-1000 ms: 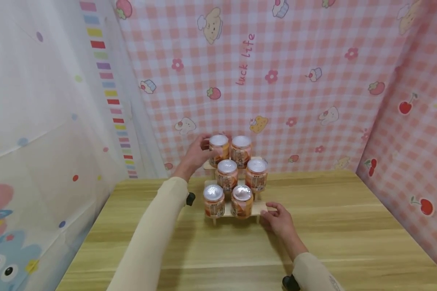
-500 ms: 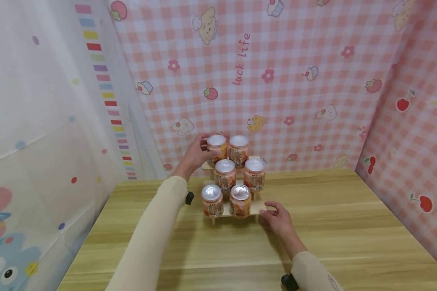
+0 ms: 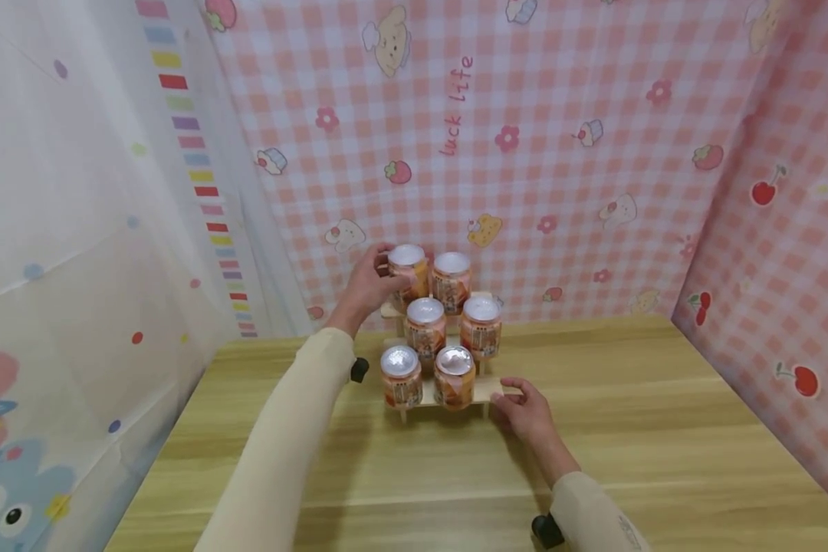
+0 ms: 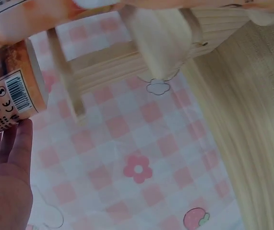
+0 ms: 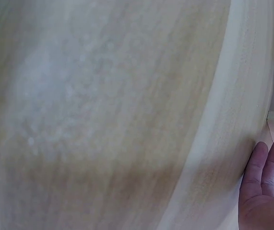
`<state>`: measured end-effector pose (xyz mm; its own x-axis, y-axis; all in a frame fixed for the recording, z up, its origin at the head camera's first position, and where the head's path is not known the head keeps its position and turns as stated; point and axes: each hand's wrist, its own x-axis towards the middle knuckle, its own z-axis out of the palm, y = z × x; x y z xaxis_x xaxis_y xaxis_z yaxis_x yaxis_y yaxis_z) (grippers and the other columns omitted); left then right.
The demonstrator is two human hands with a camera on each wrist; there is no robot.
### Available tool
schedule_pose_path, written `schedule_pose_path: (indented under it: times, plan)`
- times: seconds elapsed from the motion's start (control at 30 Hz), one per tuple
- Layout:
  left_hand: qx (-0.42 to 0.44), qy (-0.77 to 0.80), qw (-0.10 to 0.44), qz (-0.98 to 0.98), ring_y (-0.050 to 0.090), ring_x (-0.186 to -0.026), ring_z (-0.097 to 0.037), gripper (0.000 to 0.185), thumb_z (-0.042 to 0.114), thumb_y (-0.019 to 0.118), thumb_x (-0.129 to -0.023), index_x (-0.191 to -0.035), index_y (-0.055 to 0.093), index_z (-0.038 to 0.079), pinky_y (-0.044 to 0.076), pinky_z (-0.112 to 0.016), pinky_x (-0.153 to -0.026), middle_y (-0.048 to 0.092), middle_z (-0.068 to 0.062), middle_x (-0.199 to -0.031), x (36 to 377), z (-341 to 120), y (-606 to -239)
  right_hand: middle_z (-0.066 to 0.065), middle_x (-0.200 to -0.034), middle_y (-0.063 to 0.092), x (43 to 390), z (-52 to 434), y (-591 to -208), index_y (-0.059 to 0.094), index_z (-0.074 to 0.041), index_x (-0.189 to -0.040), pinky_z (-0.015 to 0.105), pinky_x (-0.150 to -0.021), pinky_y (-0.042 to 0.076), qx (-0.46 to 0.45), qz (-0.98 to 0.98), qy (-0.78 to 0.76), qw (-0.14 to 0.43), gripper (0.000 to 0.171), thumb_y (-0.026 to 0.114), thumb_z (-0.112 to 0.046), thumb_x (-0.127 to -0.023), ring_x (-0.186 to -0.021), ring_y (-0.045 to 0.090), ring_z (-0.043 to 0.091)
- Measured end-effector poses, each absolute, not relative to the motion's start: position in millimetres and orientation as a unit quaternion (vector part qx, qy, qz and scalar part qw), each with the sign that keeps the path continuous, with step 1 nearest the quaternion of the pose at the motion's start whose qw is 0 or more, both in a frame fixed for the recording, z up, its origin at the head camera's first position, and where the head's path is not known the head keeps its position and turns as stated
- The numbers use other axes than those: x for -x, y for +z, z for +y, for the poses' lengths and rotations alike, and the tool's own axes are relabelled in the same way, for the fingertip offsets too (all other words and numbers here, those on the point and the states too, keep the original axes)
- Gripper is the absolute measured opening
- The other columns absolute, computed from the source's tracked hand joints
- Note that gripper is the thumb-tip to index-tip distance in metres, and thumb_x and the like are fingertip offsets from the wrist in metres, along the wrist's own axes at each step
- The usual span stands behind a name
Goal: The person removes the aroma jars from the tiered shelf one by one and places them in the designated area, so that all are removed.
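A three-step wooden rack [image 3: 491, 389] stands on the table and bears several orange cans with silver lids. My left hand [image 3: 369, 285] grips the top left can [image 3: 409, 270], fingers curled round its side. In the left wrist view that can [image 4: 12, 100] shows a barcode above my fingers [image 4: 12, 158], with the rack [image 4: 117, 62] beside it. The other top can [image 3: 451, 277] stands right next to it. My right hand [image 3: 524, 410] rests on the table and touches the right end of the lowest step. Its fingers [image 5: 266, 177] lie straight in the right wrist view.
The light wooden table [image 3: 662, 429] stretches to the right and toward me. Pink checked cloth [image 3: 559, 153] hangs close behind the rack and on the right. A pale patterned curtain [image 3: 76, 230] closes the left side.
The top left can sits slightly higher against its neighbour than before, held in my left hand. My right hand has stayed at the rack's right end.
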<state>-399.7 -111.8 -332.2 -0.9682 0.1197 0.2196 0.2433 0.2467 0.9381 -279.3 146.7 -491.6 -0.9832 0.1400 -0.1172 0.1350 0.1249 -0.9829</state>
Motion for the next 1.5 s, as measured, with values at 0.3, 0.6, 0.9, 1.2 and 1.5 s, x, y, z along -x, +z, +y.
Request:
schedule_pose_path:
  times: [0.3, 0.6, 0.9, 1.2, 1.5]
  plan:
    - [0.108, -0.597, 0.103, -0.789, 0.05, -0.107, -0.018, 0.07, 0.026, 0.078, -0.072, -0.129, 0.04, 0.017, 0.045, -0.037, -0.084, 0.05, -0.005, -0.122, 389.6, -148.5, -301.7, 0.017, -0.095, 0.06, 279.3, 147.9, -486.8, 0.049, -0.001, -0.12, 0.038, -0.066, 0.051, 0.091, -0.748, 0.657, -0.002, 0.037, 0.062, -0.01, -0.086, -0.082, 0.061, 0.027]
    - [0.105, -0.589, 0.125, -0.792, 0.047, -0.107, -0.021, 0.068, 0.023, 0.076, -0.073, -0.129, 0.037, 0.017, 0.042, -0.04, -0.088, 0.047, -0.007, -0.123, 366.2, -202.4, -281.3, 0.016, -0.096, 0.06, 278.9, 146.7, -490.2, 0.049, -0.002, -0.12, 0.036, -0.063, 0.051, 0.094, -0.752, 0.652, -0.008, 0.038, 0.063, -0.011, -0.086, -0.077, 0.061, 0.02]
    - [0.093, -0.573, 0.114, -0.806, 0.044, -0.11, -0.02, 0.073, 0.029, 0.075, -0.075, -0.133, 0.032, 0.016, 0.043, -0.036, -0.086, 0.043, -0.006, -0.126, 321.4, -234.5, -284.7, 0.011, -0.088, 0.06, 277.9, 145.6, -492.0, 0.05, -0.002, -0.117, 0.036, -0.061, 0.051, 0.09, -0.743, 0.663, 0.001, 0.036, 0.063, -0.01, -0.085, -0.071, 0.06, 0.016]
    - [0.098, -0.575, 0.101, -0.806, 0.048, -0.106, -0.021, 0.07, 0.02, 0.075, -0.076, -0.131, 0.034, 0.006, 0.046, -0.024, -0.08, 0.047, -0.012, -0.12, 261.1, -248.6, -358.1, 0.014, -0.091, 0.061, 275.7, 143.9, -493.7, 0.049, -0.001, -0.118, 0.034, -0.06, 0.051, 0.086, -0.752, 0.654, 0.002, 0.037, 0.063, -0.011, -0.085, -0.07, 0.059, 0.015]
    - [0.1, -0.606, 0.081, -0.785, 0.049, -0.103, -0.022, 0.062, 0.011, 0.077, -0.072, -0.123, 0.042, 0.005, 0.047, -0.028, -0.08, 0.049, -0.013, -0.114, 226.7, -234.0, -420.2, 0.013, -0.09, 0.061, 277.7, 145.4, -492.6, 0.049, 0.0, -0.118, 0.037, -0.061, 0.052, 0.078, -0.751, 0.656, 0.006, 0.037, 0.063, -0.01, -0.085, -0.07, 0.06, 0.016]
